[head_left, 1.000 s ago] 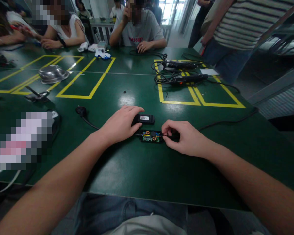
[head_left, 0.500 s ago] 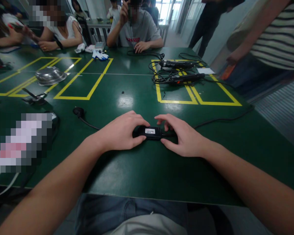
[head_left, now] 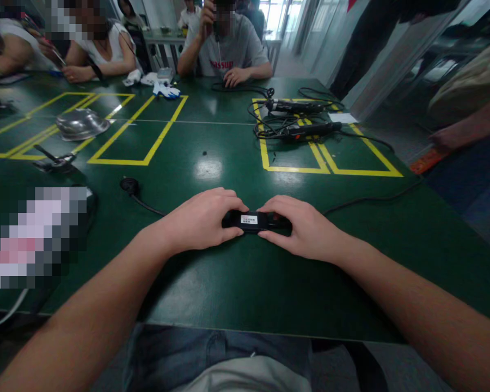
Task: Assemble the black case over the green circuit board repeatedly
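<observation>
While the black box lies flat on the green surface before you, label facing up, your left hand pinches its left part between thumb and fingers and your right hand pinches the right, a paired grip that likely keeps it steady and aligned. Your hands hide both ends, the plug's cord disappears behind your left hand, and the seam is too small to make out.

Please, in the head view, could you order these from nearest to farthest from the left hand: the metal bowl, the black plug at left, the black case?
1. Black case: between the thumb and fingers of the left hand.
2. Black plug: to the hand's left, slightly ahead.
3. Metal bowl: far ahead, also left.
</observation>
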`<action>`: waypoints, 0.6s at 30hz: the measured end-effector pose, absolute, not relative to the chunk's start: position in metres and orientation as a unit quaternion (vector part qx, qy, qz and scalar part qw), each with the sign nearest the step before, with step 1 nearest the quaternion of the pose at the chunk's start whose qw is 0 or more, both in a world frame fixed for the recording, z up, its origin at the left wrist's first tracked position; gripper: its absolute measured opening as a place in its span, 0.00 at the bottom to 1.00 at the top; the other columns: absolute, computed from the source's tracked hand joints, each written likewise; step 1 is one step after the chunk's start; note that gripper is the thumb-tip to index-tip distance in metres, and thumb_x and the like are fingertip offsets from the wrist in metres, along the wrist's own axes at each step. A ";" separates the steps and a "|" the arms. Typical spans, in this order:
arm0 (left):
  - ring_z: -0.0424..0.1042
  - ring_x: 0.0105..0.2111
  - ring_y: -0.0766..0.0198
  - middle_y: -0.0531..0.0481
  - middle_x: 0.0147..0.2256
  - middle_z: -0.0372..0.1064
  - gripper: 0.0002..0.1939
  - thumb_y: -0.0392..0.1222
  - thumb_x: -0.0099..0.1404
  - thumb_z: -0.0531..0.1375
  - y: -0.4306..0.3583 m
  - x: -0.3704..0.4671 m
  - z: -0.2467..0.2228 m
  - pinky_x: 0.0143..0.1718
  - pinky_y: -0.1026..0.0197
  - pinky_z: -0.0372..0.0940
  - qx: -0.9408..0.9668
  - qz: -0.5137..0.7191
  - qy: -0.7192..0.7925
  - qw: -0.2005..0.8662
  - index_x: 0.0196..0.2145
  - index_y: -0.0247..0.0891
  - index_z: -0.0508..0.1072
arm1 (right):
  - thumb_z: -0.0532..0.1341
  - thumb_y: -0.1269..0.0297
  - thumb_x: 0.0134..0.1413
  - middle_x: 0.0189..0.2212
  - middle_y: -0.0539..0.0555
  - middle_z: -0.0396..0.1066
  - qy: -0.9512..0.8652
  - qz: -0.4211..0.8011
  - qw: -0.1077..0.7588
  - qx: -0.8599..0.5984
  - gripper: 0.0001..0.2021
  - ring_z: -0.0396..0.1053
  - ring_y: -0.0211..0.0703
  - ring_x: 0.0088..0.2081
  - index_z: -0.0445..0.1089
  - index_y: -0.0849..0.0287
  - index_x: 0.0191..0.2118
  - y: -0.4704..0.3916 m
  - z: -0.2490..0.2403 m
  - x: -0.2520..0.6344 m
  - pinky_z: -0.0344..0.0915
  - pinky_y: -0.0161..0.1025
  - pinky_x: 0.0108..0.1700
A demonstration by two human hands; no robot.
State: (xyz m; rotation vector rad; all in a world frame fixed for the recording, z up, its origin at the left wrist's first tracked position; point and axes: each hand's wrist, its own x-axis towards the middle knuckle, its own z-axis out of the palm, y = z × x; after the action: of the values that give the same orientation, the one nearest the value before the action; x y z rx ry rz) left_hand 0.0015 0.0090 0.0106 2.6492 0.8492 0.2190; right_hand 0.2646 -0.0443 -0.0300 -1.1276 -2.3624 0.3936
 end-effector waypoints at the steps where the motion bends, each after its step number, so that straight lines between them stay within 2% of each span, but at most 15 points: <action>1: 0.78 0.44 0.54 0.46 0.45 0.80 0.17 0.42 0.69 0.72 0.009 0.001 0.011 0.51 0.54 0.70 0.936 0.077 0.299 0.172 0.54 0.38 0.82 | 0.71 0.63 0.64 0.45 0.59 0.80 -0.867 0.140 0.244 -0.411 0.12 0.78 0.53 0.44 0.75 0.57 0.51 -0.044 -0.030 0.264 0.74 0.49 0.47; 6: 0.78 0.44 0.54 0.46 0.44 0.80 0.17 0.41 0.69 0.72 0.009 0.002 0.011 0.51 0.54 0.70 0.937 0.073 0.300 0.162 0.54 0.38 0.83 | 0.70 0.63 0.64 0.46 0.60 0.80 -0.868 0.126 0.241 -0.415 0.12 0.78 0.55 0.46 0.75 0.58 0.51 -0.045 -0.030 0.263 0.75 0.51 0.48; 18: 0.79 0.43 0.54 0.45 0.44 0.81 0.17 0.42 0.69 0.72 0.007 0.003 0.013 0.48 0.54 0.71 0.940 0.067 0.301 0.148 0.54 0.38 0.83 | 0.71 0.64 0.63 0.44 0.58 0.80 -0.863 0.135 0.241 -0.422 0.12 0.78 0.53 0.43 0.75 0.57 0.50 -0.045 -0.029 0.263 0.74 0.49 0.45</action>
State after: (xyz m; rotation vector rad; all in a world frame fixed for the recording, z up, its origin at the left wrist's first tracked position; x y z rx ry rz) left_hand 0.0026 0.0072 0.0125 2.7021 0.8653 0.1926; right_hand 0.2628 -0.0452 -0.0293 -1.1551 -2.3619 0.3702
